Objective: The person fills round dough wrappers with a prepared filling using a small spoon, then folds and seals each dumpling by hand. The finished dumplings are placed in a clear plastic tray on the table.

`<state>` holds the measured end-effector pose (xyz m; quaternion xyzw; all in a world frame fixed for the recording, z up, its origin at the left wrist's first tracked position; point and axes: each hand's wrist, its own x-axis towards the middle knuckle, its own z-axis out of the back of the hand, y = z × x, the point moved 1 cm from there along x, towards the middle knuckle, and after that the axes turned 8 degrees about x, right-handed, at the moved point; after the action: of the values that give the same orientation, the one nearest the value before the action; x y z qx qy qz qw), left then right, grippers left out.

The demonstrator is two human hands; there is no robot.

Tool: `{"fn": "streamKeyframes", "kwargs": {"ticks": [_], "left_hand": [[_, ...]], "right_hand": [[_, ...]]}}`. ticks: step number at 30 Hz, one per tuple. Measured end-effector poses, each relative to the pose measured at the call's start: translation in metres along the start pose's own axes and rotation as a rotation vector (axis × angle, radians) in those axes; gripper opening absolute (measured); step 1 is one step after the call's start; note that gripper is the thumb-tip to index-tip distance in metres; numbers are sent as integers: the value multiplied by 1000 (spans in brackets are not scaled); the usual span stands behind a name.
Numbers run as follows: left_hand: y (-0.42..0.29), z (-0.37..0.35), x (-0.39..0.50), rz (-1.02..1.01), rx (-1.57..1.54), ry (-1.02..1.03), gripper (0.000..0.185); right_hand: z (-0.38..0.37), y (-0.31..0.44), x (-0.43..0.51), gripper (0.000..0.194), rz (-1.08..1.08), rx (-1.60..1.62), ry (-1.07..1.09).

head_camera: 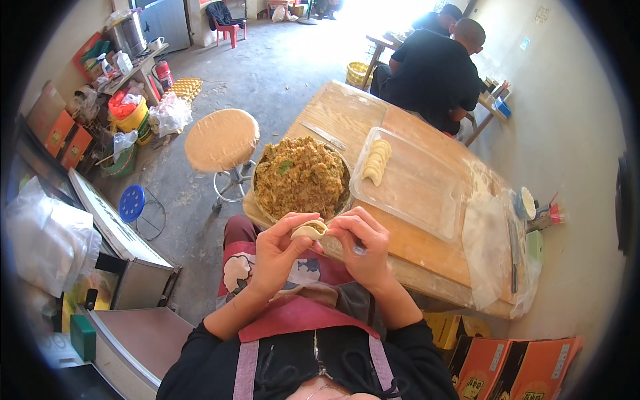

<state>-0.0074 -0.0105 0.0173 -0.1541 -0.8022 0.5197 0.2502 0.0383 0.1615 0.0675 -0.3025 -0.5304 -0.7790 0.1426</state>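
Between my two hands is a partly folded dumpling (309,230), its pale wrapper still gaping over brown-green filling. My left hand (281,250) cradles it from the left, the thumb along its near side. The fingertips of my right hand (364,245) pinch its right end, and something pale, hard to make out, shows in that hand's curled fingers. Just beyond my hands stands a large bowl heaped with chopped filling (301,175). To its right, a clear plastic tray (415,200) holds a row of folded dumplings (377,162) along its left side.
A flat metal spatula or knife (324,135) lies behind the bowl on the wooden table (345,107). At the right are a plastic sheet (484,250), a long knife (514,250) and a small bowl (525,202). A round stool (222,140) stands left; two people sit beyond the table.
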Motion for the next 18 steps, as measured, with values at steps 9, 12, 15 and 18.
{"fn": "streamKeyframes", "kwargs": {"ticks": [9, 12, 15, 18], "left_hand": [[-12, -7, 3, -97, 204, 9, 46], [-11, -9, 4, -83, 210, 19, 48], [-6, -9, 5, -37, 209, 15, 49], [-14, -14, 12, -53, 272, -14, 47]], "right_hand": [[7, 9, 8, 18, 153, -106, 35], [8, 8, 10, 18, 159, -140, 82], [13, 12, 15, 17, 165, -176, 130], [14, 13, 23, 15, 176, -195, 155]]}}
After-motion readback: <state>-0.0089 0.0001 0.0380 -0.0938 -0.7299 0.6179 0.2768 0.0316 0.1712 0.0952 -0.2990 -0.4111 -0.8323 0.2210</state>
